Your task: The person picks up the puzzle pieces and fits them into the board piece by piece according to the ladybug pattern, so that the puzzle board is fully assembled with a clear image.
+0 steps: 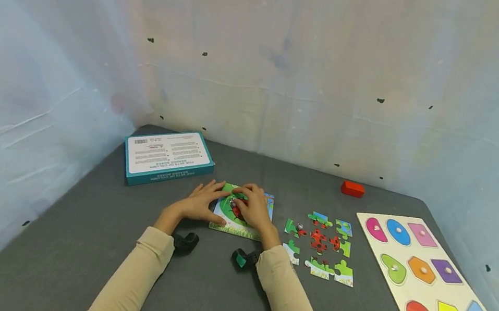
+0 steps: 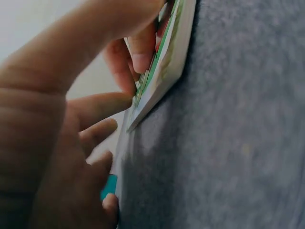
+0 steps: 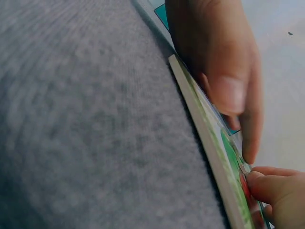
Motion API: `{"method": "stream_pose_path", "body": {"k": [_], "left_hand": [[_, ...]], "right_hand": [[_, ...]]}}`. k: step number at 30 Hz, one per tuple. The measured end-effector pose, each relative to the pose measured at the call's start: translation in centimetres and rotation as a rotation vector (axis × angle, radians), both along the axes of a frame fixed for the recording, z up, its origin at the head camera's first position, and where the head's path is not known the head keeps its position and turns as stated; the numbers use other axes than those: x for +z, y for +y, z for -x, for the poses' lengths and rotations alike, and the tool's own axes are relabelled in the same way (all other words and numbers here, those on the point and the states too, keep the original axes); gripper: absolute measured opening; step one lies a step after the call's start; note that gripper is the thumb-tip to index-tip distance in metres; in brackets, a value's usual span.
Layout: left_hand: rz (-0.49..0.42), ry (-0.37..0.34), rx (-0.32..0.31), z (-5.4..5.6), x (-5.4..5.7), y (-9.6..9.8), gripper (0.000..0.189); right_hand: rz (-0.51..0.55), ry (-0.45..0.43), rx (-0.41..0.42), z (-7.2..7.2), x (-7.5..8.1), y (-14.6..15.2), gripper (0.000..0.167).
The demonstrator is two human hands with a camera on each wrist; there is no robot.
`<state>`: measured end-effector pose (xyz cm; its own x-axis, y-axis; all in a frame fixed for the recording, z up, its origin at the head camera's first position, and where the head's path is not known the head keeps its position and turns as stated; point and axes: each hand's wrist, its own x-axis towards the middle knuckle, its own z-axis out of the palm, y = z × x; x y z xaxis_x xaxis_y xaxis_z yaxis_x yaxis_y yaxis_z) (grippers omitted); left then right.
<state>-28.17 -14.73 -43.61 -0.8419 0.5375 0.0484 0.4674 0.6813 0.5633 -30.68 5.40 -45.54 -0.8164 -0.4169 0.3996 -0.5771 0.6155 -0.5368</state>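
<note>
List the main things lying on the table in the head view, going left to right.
Teal box → picture puzzle → loose puzzle pieces → shape board.

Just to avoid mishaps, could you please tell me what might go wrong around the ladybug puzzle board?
The left grip and right grip sit close together at the puzzle board, so they might bump or shift it. The loose pieces lie near the right sleeve, which could scatter them.

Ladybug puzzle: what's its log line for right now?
left hand, right hand: at ladybug puzzle board | loose jigsaw pieces: right of board
</note>
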Motion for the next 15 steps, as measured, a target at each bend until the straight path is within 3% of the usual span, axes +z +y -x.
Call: {"method": "stream_pose_path", "body": {"k": [5,15], "left_hand": [[-0.023,0.008,-0.031,0.23,0.05,0.65,0.089],[0.043,0.012,-0.059,0.40,-0.24,0.94,0.100]], "right_hand": [[-0.003,0.004,-0.009,0.07,-0.11,0.13,0.023],[-0.055,-0.022,0.008,0.23,-0.07,0.29,0.028]]}}
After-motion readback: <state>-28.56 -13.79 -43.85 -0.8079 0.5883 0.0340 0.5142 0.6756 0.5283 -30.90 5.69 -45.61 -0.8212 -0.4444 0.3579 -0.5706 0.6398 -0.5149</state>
